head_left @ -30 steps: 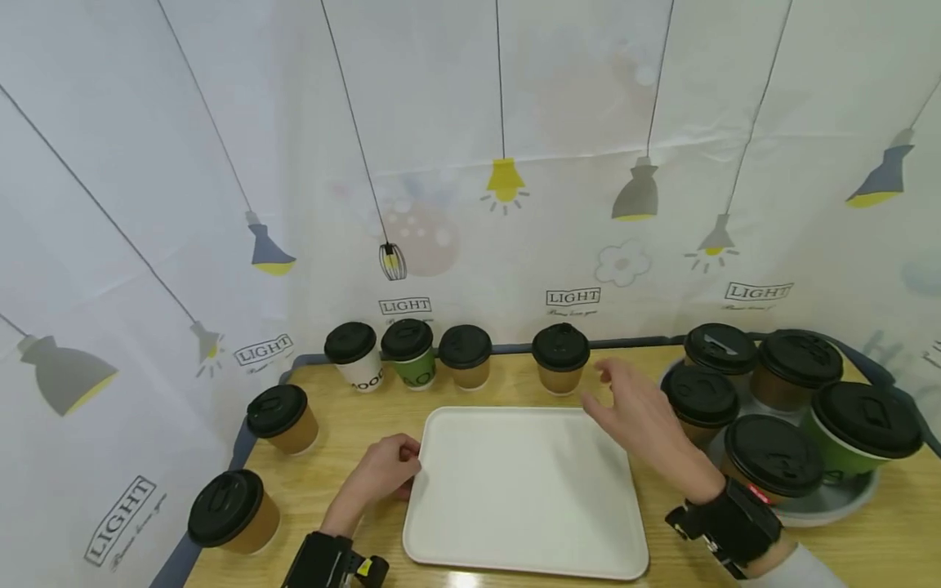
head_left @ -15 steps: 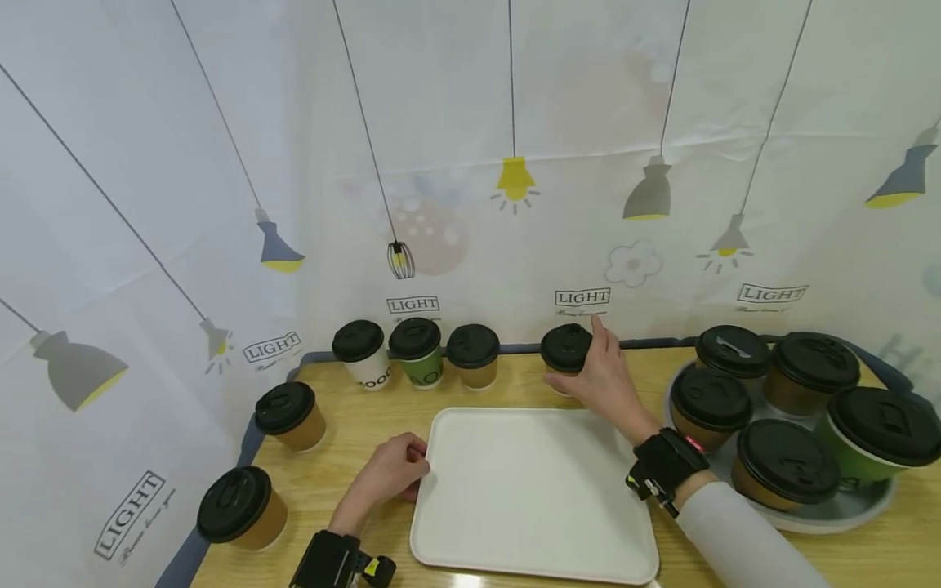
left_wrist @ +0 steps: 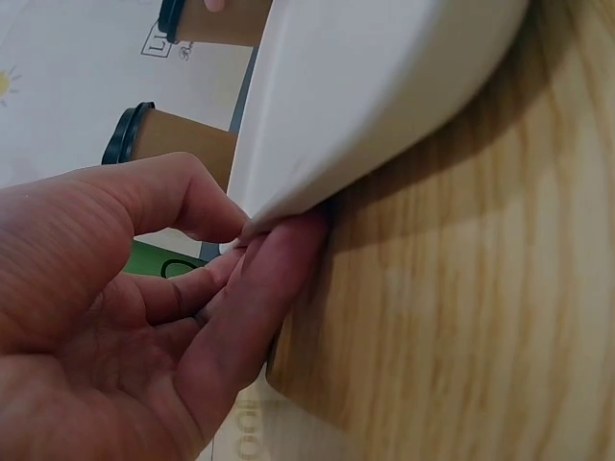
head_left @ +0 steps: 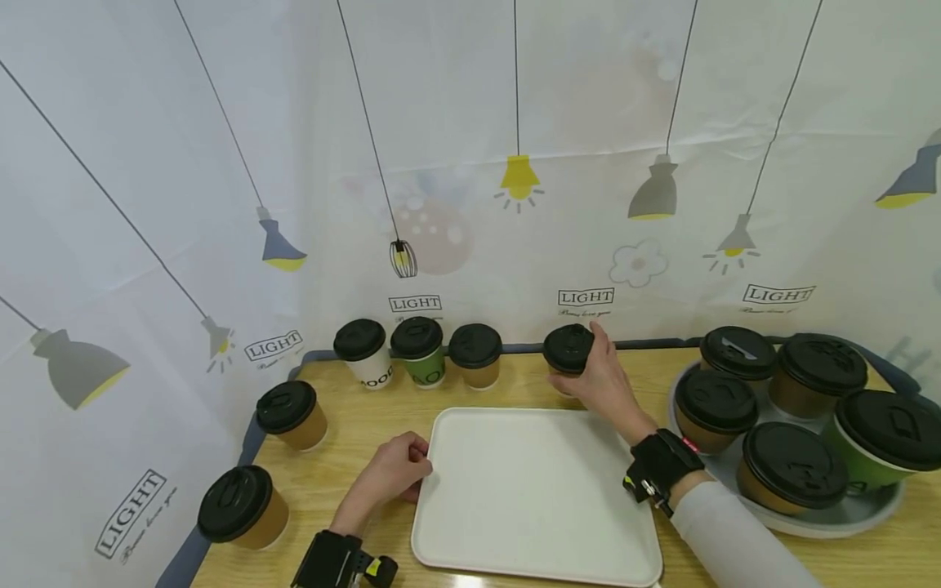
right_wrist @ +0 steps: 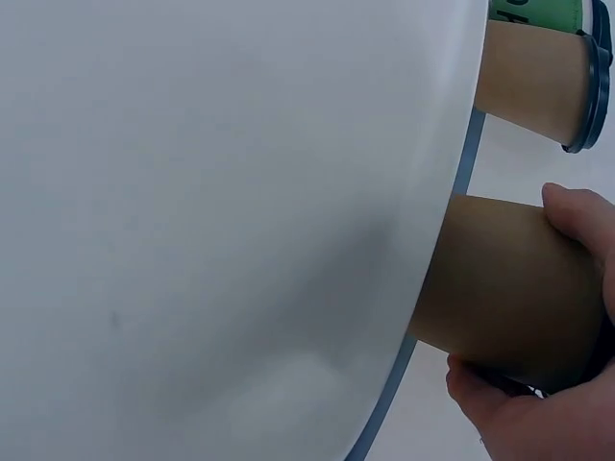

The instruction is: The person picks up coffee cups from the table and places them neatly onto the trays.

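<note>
My right hand (head_left: 606, 380) grips a brown paper coffee cup (right_wrist: 509, 288) with a black lid (head_left: 568, 348), behind the tray's far edge. Thumb and fingers lie on either side of the cup in the right wrist view. My left hand (head_left: 393, 469) pinches the left rim of a white rectangular tray (head_left: 537, 490); the left wrist view shows thumb and finger meeting at that rim (left_wrist: 279, 206). Left of the gripped cup stand another brown cup (head_left: 476, 356), a green cup (head_left: 419, 351) and a white cup (head_left: 362, 353), all with black lids.
Two brown lidded cups, one farther back (head_left: 292, 415) and one nearer (head_left: 244, 506), stand at the table's left edge. On the right, a round grey dish (head_left: 831, 527) bears several lidded cups. A printed white curtain (head_left: 456, 163) rises behind the wooden table (head_left: 375, 416).
My right hand has moved left from above the tray's far right corner and taken hold of the brown cup. The left hand stays at the tray's rim. The head view has shifted slightly.
</note>
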Available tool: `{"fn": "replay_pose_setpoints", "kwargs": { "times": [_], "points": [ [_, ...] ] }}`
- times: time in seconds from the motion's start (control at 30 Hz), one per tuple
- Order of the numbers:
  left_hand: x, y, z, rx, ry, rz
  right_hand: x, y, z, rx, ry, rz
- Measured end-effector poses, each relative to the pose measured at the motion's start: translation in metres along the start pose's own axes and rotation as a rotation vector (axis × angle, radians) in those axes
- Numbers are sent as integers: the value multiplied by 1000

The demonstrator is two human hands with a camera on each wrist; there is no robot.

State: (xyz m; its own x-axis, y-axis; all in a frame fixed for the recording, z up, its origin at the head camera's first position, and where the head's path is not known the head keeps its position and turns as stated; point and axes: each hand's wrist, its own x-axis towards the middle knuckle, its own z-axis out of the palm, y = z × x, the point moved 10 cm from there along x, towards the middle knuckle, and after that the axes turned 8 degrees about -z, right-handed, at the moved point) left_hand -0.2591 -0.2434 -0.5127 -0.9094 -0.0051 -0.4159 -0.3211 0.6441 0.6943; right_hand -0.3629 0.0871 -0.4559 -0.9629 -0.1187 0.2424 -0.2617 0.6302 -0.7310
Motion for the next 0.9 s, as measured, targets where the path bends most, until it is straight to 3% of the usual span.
{"fn": "replay_pose_setpoints", "kwargs": {
  "times": [0.43,0.9],
  "points": [
    [-1,1,-1,-2,13,-10,-16,-18,-36,79,79,-125],
    [0,-1,-1,-21,-3,-24,-55,-45,-66,0,88,-201]
  ]
}}
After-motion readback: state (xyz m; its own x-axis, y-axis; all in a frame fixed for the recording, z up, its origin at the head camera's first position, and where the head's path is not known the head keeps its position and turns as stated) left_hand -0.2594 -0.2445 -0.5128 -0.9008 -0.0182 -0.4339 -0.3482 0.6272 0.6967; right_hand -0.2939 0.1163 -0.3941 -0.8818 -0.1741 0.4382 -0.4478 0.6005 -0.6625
